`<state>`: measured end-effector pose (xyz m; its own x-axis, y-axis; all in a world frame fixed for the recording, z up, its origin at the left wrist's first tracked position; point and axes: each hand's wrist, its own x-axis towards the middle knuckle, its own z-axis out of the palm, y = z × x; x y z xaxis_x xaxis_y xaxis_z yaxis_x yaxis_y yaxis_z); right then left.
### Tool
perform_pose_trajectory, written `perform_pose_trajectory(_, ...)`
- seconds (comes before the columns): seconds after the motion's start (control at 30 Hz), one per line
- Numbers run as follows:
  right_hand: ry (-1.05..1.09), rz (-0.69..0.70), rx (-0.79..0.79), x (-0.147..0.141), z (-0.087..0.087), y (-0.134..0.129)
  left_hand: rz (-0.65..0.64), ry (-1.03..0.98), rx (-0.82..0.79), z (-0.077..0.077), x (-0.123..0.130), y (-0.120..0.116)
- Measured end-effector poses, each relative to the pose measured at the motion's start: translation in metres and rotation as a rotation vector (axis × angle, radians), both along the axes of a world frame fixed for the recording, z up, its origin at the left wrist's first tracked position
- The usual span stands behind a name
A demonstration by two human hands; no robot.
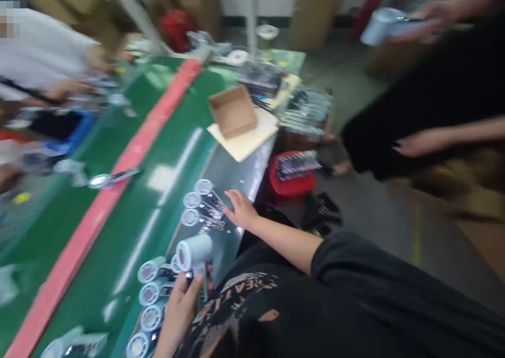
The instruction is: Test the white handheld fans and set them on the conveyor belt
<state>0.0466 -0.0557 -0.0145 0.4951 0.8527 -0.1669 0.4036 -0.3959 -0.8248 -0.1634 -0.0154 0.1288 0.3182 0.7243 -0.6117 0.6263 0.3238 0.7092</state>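
Note:
My left hand [183, 295] grips a light-blue, hair-dryer-shaped device [197, 250] by its handle, the round barrel held up. Fingers extended, my right hand [241, 210] is at the handle ends of a small group of similar devices [191, 217] lying on the grey ledge [231, 173]; whether it touches them I cannot tell. Beside and partly behind my left hand, several more of these devices [150, 293] lie in a row along the belt's edge, round ends toward the belt.
A green conveyor belt [173, 152] with a red strip [150, 121] runs alongside. An open cardboard box [233, 113] sits on yellowish sheets [240, 147]. One device [112, 179] lies across the strip. A red stool [292, 181] stands at right. Other people are at left and upper right, one holding a similar device [382, 25].

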Motion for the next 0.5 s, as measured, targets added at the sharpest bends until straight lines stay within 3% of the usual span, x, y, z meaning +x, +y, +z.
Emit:
perform_pose_trajectory(0.1, 0.039, -0.093, -0.116, -0.024, 0.001, -0.071, -0.063, 0.026, -0.235, -0.014, 0.003, 0.024)
perform_pose_trajectory(0.17, 0.095, -0.169, -0.239, -0.050, 0.000, -0.133, -0.122, 0.071, -0.320, -0.023, 0.011, 0.024)
perform_pose_trajectory(0.33, 0.222, -0.553, -0.715, -0.109, -0.002, -0.276, -0.318, -0.010, -0.382, -0.041, 0.016, -0.020)
perform_pose_trajectory(0.4, 0.269, -0.676, -0.851, -0.122, 0.003, -0.316, -0.455, 0.021, -0.349, -0.053, 0.016, -0.038)
perform_pose_trajectory(0.5, 0.332, -0.778, -0.912, -0.141, 0.022, -0.366, -0.645, 0.152, -0.235, -0.079, 0.020, -0.058)
